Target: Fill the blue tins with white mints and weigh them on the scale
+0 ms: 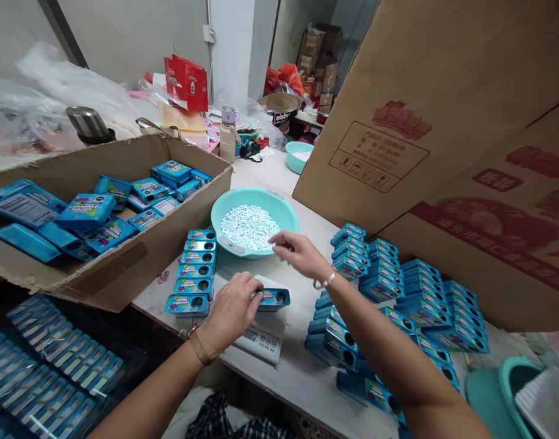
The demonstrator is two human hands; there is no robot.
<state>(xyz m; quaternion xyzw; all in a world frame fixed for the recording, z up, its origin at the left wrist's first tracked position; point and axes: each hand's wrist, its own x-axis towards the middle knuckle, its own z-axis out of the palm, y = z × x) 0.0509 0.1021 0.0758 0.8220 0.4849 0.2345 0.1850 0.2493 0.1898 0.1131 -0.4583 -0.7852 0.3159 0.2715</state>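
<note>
Blue, box-shaped printed tin lies at the fingertips of the left hand, which grasps its left end, the thumb against the tin; its right end sticks out beyond the fingers. Under both is a white plastic scale, its buttons toward the near side. The right hand hangs farther off and to the right of that tin, clear of it, by the near right rim of a round turquoise plastic bowl. Its fingers are bent together; whether they pinch anything I cannot tell. Small pale pellets fill the bowl's bottom.

Just left of the left hand, six similar blue tins form a row on the white table. Farther left, an open brown cardboard box holds more, loosely heaped. Rightward, blue tins in rows stand before a large brown cardboard carton.
</note>
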